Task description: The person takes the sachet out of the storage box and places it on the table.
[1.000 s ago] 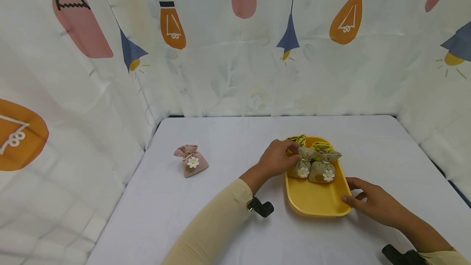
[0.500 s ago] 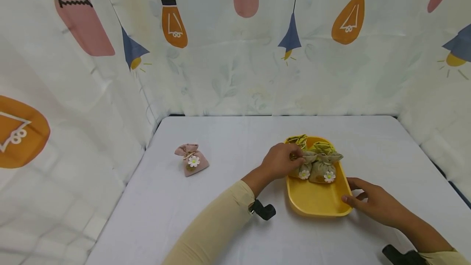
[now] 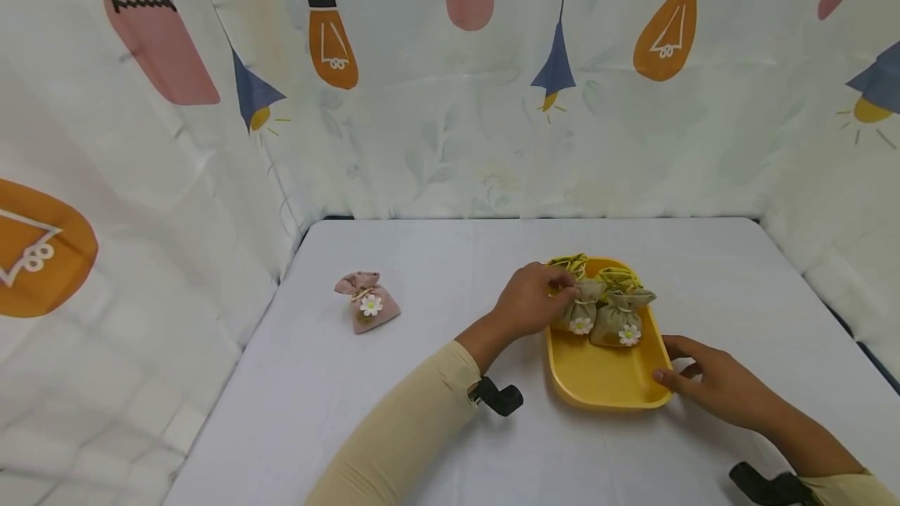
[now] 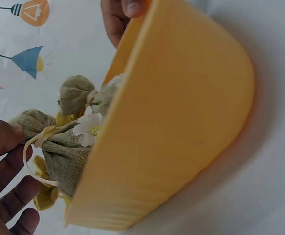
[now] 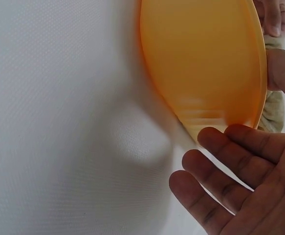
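A yellow tray sits on the right half of the table. At its far end two green drawstring pouches with white flowers stand side by side, and yellow-green pouches show behind them. My left hand pinches the gathered top of the left green pouch, thumb on the near side in the left wrist view. The other green pouch leans beside it. With thumb at the rim and fingers outside, my right hand holds the tray's right edge. In the right wrist view its lower fingers are spread apart.
A pink pouch with a white flower lies on the left of the white table. Printed cloth hangs behind and at the sides. A dark wrist mount is on each forearm.
My left hand dipped slightly with the green pouch top, then rose back a little. The right hand and tray keep their place, and the pink pouch has not moved.
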{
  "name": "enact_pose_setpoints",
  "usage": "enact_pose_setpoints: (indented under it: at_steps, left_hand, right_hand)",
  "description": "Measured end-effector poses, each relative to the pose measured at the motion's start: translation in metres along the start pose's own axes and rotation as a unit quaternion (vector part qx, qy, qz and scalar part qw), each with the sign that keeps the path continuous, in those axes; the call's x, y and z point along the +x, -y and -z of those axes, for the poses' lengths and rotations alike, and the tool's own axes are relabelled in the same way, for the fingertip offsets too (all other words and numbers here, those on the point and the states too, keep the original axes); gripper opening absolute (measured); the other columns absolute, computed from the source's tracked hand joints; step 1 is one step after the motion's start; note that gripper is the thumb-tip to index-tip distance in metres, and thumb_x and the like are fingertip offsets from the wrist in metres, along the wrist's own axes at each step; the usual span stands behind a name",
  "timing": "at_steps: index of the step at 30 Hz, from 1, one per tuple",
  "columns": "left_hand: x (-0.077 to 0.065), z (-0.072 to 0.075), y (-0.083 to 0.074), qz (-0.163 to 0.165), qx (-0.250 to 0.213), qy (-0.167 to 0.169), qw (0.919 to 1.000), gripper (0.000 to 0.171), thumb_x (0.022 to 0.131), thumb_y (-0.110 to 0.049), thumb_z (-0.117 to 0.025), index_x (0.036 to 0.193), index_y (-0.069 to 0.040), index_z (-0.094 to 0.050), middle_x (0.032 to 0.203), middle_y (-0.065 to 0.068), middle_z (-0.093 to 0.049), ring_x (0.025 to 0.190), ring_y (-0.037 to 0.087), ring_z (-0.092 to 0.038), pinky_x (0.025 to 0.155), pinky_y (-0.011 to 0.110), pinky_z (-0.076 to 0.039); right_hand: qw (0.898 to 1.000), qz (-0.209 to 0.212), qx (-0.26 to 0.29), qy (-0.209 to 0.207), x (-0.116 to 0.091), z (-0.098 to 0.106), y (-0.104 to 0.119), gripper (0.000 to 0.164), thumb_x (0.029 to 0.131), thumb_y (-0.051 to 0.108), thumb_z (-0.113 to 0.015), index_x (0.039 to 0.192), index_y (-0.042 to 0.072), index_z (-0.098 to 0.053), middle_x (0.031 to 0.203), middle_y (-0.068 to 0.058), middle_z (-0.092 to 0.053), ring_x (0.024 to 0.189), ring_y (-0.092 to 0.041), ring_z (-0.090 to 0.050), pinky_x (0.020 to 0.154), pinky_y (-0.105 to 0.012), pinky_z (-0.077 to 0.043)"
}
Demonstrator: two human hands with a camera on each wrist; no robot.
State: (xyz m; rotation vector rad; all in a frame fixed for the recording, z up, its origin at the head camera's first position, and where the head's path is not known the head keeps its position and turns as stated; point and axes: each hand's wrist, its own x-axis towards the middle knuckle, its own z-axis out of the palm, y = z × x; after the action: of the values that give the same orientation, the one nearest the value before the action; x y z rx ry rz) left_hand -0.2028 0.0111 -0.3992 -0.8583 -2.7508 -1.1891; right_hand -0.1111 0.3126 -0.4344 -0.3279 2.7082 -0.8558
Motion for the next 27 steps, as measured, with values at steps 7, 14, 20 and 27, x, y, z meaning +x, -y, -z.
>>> enact_pose_setpoints:
  at_steps: [7, 14, 20, 27]
  left_hand:
    - [0.003, 0.010, -0.004, -0.029, -0.021, -0.023, 0.9991, 0.011, 0.101, -0.028, -0.069, 0.102, -0.020, -0.077, 0.095, -0.016, -0.066, 0.098, 0.012, -0.061, 0.083, 0.021, -0.048]
    - [0.003, 0.018, -0.012, -0.039, -0.035, -0.028, 0.9982, 0.010, 0.100, -0.027, -0.070, 0.101, -0.019, -0.076, 0.096, -0.015, -0.066, 0.095, 0.009, -0.060, 0.082, 0.020, -0.047]
    - [0.000, 0.027, -0.014, -0.028, -0.066, -0.042, 0.9966, 0.008, 0.100, -0.027, -0.070, 0.102, -0.020, -0.076, 0.102, -0.015, -0.066, 0.099, 0.018, -0.063, 0.085, 0.025, -0.047]
    - [-0.002, 0.035, -0.012, -0.035, -0.071, -0.067, 0.9947, 0.008, 0.100, -0.028, -0.070, 0.102, -0.021, -0.075, 0.096, -0.016, -0.065, 0.094, 0.013, -0.060, 0.081, 0.026, -0.048]
  right_hand:
    - [1.000, 0.013, -0.015, -0.003, 0.001, 0.003, 0.000, 0.072, 0.097, 0.046, -0.070, 0.144, -0.005, -0.050, 0.134, -0.022, -0.061, 0.094, -0.020, -0.066, 0.070, -0.032, -0.055]
    - [1.000, 0.011, -0.016, -0.002, 0.000, 0.003, 0.000, 0.073, 0.097, 0.045, -0.070, 0.144, -0.006, -0.049, 0.134, -0.023, -0.061, 0.094, -0.020, -0.067, 0.071, -0.032, -0.055]
    - [1.000, 0.011, -0.012, -0.001, 0.000, 0.001, 0.000, 0.072, 0.097, 0.045, -0.070, 0.144, -0.005, -0.049, 0.134, -0.022, -0.061, 0.094, -0.020, -0.066, 0.071, -0.032, -0.055]
    - [1.000, 0.004, -0.011, 0.005, 0.000, 0.002, 0.001, 0.074, 0.097, 0.046, -0.070, 0.145, -0.006, -0.049, 0.133, -0.022, -0.061, 0.095, -0.021, -0.066, 0.072, -0.034, -0.055]
